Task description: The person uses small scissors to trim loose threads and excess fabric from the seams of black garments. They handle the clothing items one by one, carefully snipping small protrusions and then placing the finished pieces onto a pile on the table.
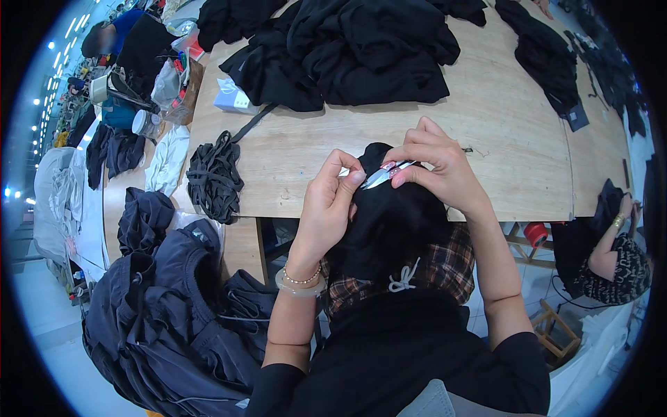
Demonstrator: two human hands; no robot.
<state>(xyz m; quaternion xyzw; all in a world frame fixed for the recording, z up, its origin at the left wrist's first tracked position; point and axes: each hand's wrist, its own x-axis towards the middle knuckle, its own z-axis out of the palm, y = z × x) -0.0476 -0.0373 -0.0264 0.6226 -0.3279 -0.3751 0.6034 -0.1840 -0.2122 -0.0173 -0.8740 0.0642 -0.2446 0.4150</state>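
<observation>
A black garment (396, 219) lies bunched over my lap and rises against the table's near edge. My left hand (326, 201) is closed on its left side, thumb and forefinger pinched together; whether a thread is between them is too small to tell. In my right hand (441, 163) is a pair of thread snips (379, 178) with pale metal blades and reddish marks on the grip. The blades point left over the cloth, their tips close to my left fingertips.
Dark garments (368, 52) are heaped across the wooden table (292, 156). At left lie a tangle of dark straps (215, 177), a tissue box (235, 99) and a big dark clothing pile (174, 313). Another person's arm (608, 254) works at the far right, near a wooden stool (554, 330).
</observation>
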